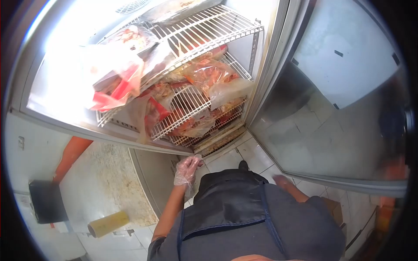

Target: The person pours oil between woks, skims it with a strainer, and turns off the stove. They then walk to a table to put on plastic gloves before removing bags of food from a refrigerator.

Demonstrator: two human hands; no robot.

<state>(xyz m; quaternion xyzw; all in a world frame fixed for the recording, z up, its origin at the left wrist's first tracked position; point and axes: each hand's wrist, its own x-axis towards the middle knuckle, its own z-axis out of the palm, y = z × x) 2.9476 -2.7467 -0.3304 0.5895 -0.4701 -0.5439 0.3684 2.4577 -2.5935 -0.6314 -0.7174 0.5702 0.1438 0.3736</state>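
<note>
- Several bagged foods (210, 75) sit inside the lit cabinet (87, 131), on wire shelves (217, 22); I see none in either hand.
- The glass door (322, 143) stands wide open, not closed.
- Left hand (187, 170), clear-gloved, fingers curled near the cabinet's lower front; can't tell if it grips anything.
- Right hand (284, 181), blurred, near the door's bottom; grip unclear.
</note>
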